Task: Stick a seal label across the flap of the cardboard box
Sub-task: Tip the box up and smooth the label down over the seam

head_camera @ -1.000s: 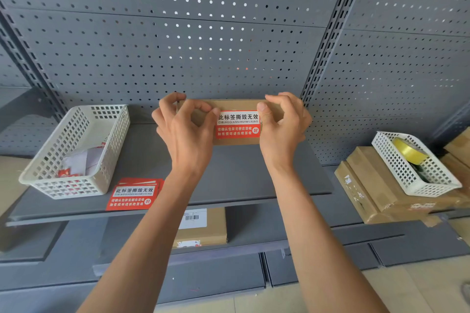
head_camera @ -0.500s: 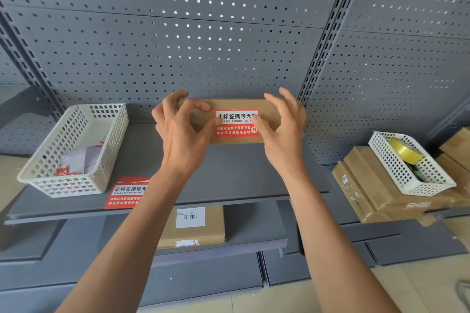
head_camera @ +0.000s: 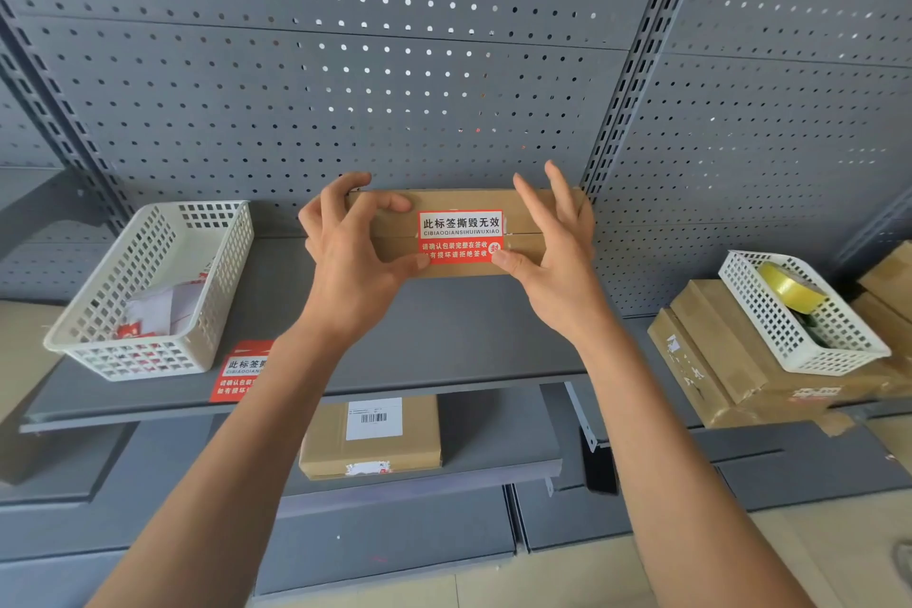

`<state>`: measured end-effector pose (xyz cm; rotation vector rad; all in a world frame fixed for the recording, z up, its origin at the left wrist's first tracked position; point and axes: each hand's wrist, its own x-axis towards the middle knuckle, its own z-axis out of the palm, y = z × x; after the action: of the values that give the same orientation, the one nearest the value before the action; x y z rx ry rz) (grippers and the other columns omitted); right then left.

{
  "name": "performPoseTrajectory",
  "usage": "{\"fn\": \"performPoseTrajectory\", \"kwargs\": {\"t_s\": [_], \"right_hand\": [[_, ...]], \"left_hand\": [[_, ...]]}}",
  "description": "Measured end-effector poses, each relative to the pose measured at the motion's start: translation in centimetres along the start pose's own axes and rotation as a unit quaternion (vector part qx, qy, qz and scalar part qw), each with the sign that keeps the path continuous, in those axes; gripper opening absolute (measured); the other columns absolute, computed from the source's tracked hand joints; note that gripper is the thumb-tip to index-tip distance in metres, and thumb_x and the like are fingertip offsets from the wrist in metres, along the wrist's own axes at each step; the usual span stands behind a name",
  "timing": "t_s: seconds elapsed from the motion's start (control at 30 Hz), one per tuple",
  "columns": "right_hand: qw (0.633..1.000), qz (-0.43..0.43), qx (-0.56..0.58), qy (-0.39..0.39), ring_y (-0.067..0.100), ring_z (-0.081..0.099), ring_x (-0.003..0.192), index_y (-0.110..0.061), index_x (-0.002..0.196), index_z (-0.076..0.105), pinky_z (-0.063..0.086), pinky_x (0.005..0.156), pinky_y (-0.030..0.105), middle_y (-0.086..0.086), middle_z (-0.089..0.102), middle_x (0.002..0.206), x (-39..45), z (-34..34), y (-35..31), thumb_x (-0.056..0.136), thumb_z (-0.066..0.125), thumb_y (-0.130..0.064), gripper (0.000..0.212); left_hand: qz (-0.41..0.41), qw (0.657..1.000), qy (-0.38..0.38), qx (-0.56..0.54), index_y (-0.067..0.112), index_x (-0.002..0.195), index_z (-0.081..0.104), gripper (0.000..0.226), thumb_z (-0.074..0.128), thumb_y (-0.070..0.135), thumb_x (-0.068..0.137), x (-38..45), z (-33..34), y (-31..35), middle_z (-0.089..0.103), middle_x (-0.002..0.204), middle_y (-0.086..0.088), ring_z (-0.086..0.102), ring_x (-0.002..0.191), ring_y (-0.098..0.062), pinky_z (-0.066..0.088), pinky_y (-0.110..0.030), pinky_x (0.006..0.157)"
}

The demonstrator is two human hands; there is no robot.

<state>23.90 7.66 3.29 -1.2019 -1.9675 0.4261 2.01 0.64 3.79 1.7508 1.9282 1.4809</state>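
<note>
A flat brown cardboard box (head_camera: 523, 212) stands on its edge on the grey shelf (head_camera: 444, 341), leaning back against the pegboard. A red and white seal label (head_camera: 460, 237) lies across its flap seam. My left hand (head_camera: 348, 257) grips the box's left end, fingers over the top edge, thumb at the label's lower left corner. My right hand (head_camera: 552, 257) has its fingers spread, with the thumb pressing the label's lower right corner.
A white basket (head_camera: 148, 291) with label scraps stands at the shelf's left, a spare red label (head_camera: 242, 368) beside it. To the right, another white basket (head_camera: 799, 311) with yellow tape rests on stacked cardboard boxes (head_camera: 715, 360). A labelled box (head_camera: 370, 434) lies on the lower shelf.
My right hand's fingers have lifted off the box's top edge and spread; its thumb slid down along the label to the lower right corner. My left hand kept its grip.
</note>
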Motion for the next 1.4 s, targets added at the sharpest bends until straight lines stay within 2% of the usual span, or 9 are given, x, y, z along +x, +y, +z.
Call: {"fn": "performPoseTrajectory", "kwargs": {"t_s": [0.17,0.3,0.37,0.43,0.63,0.9,1.1,1.23,1.4], "right_hand": [[0.999,0.005,-0.009,-0.046,0.027,-0.005,0.153,-0.042,0.154,0.025,0.016,0.117,0.064,-0.022,-0.006,0.165,-0.1,-0.6,0.1,0.08,0.08,-0.023,0.094],[0.998,0.046,-0.004,-0.035,0.025,-0.014,0.152,-0.047,0.153,0.024,0.012,0.119,0.063,-0.025,-0.01,0.164,-0.1,-0.2,-1.6,0.068,0.078,-0.058,0.101],[0.997,0.066,-0.03,-0.004,0.031,-0.011,0.152,-0.047,0.153,0.023,0.014,0.115,0.065,-0.022,-0.011,0.164,-0.1,0.7,-2.6,0.062,0.077,-0.069,0.108],[0.996,0.071,-0.057,0.008,0.035,-0.009,0.151,-0.045,0.154,0.021,0.016,0.111,0.066,-0.019,-0.012,0.165,0.0,1.2,-2.8,0.06,0.077,-0.072,0.112],[0.995,0.063,-0.073,0.012,0.036,-0.001,0.149,-0.044,0.154,0.024,0.02,0.11,0.061,-0.015,-0.006,0.166,0.3,1.2,-2.4,0.065,0.079,-0.064,0.107],[0.998,0.047,-0.049,0.008,0.033,-0.001,0.149,-0.043,0.153,0.029,0.017,0.113,0.06,-0.013,0.002,0.166,0.4,0.8,-1.7,0.072,0.08,-0.055,0.096],[0.999,0.035,-0.034,0.001,0.034,-0.001,0.15,-0.043,0.153,0.03,0.014,0.116,0.061,-0.015,0.005,0.166,0.5,0.4,-1.3,0.077,0.077,-0.051,0.09],[0.999,0.02,-0.026,0.002,0.033,0.006,0.148,-0.042,0.152,0.033,0.017,0.116,0.062,-0.016,0.008,0.166,0.4,0.1,-0.8,0.081,0.077,-0.041,0.083],[1.0,0.005,-0.012,-0.004,0.03,0.012,0.145,-0.04,0.151,0.036,0.018,0.118,0.058,-0.018,0.012,0.164,0.4,-0.3,-0.5,0.086,0.075,-0.03,0.076]], "left_hand": [[0.017,1.0,-0.009,0.007,0.035,0.116,0.06,0.064,0.093,0.025,0.062,-0.1,-0.1,-0.3,0.033,0.148,0.006,0.02,0.135,-0.02,0.031,-0.052,0.11],[0.013,0.999,0.026,0.029,0.03,0.115,0.059,0.073,0.094,0.047,0.053,-0.3,0.7,0.5,0.035,0.147,0.004,0.021,0.137,-0.022,0.023,-0.036,0.107],[0.004,0.997,0.047,0.057,0.027,0.114,0.057,0.08,0.09,0.058,0.049,-0.5,1.4,1.0,0.036,0.147,0.001,0.023,0.137,-0.026,0.023,-0.035,0.104],[0.002,0.995,0.059,0.081,0.024,0.114,0.056,0.083,0.088,0.061,0.047,-0.5,1.9,1.0,0.037,0.147,-0.001,0.025,0.136,-0.028,0.025,-0.037,0.104],[0.008,0.995,0.063,0.076,0.024,0.113,0.057,0.079,0.093,0.053,0.05,-0.2,1.9,0.7,0.037,0.144,0.0,0.024,0.135,-0.024,0.02,-0.03,0.101],[0.005,0.999,0.037,0.033,0.028,0.11,0.058,0.063,0.092,0.038,0.059,0.0,1.1,0.4,0.037,0.143,0.003,0.022,0.134,-0.022,0.017,-0.027,0.102],[0.009,0.999,0.024,0.021,0.029,0.11,0.059,0.057,0.091,0.033,0.064,0.3,0.7,0.5,0.038,0.141,0.005,0.023,0.133,-0.022,0.02,-0.03,0.104],[0.008,1.0,0.016,0.017,0.03,0.11,0.06,0.053,0.091,0.03,0.066,0.3,0.4,0.2,0.038,0.141,0.006,0.023,0.134,-0.023,0.021,-0.033,0.105],[0.006,1.0,0.002,-0.008,0.036,0.109,0.061,0.049,0.089,0.025,0.07,0.3,0.0,0.0,0.035,0.137,0.013,0.022,0.133,-0.018,0.028,-0.043,0.111]]}}
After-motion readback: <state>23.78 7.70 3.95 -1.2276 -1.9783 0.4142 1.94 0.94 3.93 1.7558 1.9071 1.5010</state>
